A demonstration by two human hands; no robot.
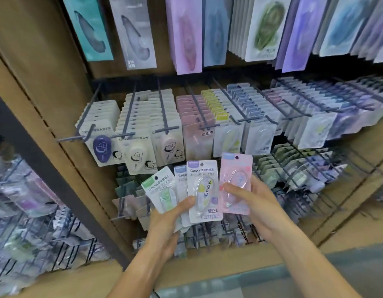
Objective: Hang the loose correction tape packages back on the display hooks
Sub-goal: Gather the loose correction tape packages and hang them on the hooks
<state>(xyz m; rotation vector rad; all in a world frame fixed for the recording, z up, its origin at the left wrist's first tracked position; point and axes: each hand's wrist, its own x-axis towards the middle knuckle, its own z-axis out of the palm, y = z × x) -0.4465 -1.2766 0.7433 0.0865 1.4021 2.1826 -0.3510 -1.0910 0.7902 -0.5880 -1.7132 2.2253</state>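
My left hand (pixel 166 224) holds a fan of three loose correction tape packages: a green-labelled one (pixel 159 188), a blue-labelled one (pixel 180 174) mostly hidden behind, and a purple-labelled white one (pixel 204 186) in front. My right hand (pixel 254 203) pinches a pink package (pixel 237 168) by its blister, just right of the fan. Above them dark metal display hooks (pixel 202 112) stick out of the wooden board, loaded with rows of packages. A pink row (pixel 194 117) hangs straight above my hands.
Yellow-labelled (pixel 221 117) and blue-labelled (pixel 248 108) rows hang right of the pink row, cream packages (pixel 139 130) to the left. Long pastel packs (pixel 186 33) hang on the top row. More stocked hooks fill the rows below and the left bay. A wooden post (pixel 35 93) divides the bays.
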